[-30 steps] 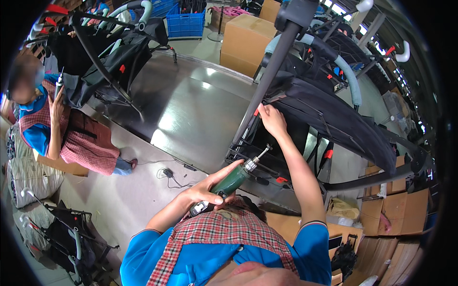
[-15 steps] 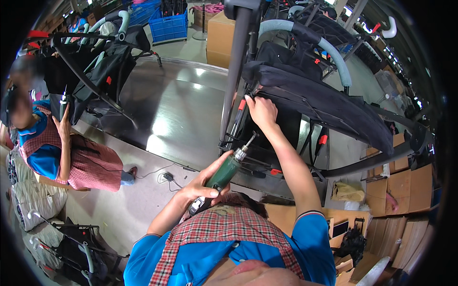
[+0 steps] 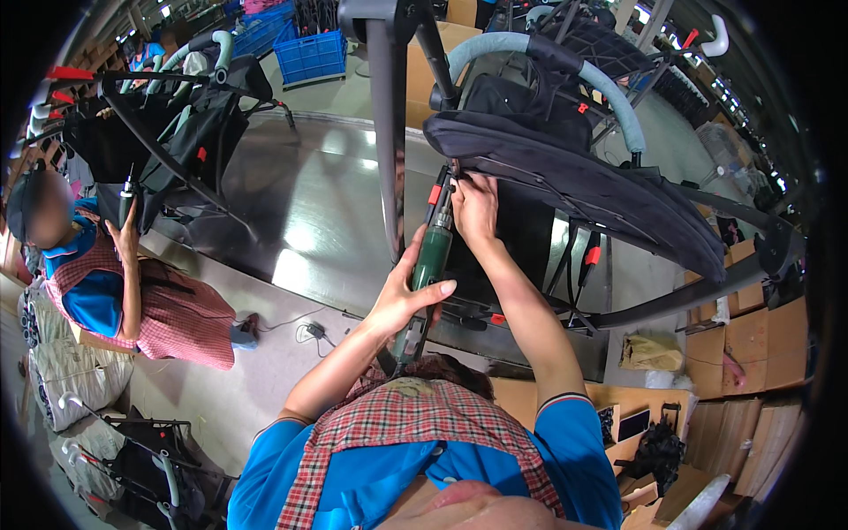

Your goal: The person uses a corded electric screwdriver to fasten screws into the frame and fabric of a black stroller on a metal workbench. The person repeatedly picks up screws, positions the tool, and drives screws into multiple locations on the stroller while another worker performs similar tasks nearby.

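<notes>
My left hand (image 3: 402,300) is wrapped around a green electric screwdriver (image 3: 431,261), its thumb lying across the body. The tool points away from me, and its tip meets a joint on the frame of a black stroller (image 3: 574,181). At that joint, under the edge of the dark fabric seat, the fingers of my right hand (image 3: 475,212) are curled against the frame. Any screw there is hidden by the fingers and the frame. A thick black frame tube (image 3: 386,132) rises just left of both hands, and a red clip (image 3: 435,194) sits beside the tool tip.
The stroller rests on a shiny metal worktable (image 3: 327,190). At the left, a co-worker (image 3: 97,274) holds another screwdriver (image 3: 129,190) beside a second stroller (image 3: 177,132). A blue crate (image 3: 311,55) stands at the back; cardboard boxes (image 3: 751,353) are on the right.
My left hand has raised the screwdriver forward, bringing its tip to the joint by my right hand. The stroller frame has shifted slightly left. My right hand has moved a little lower.
</notes>
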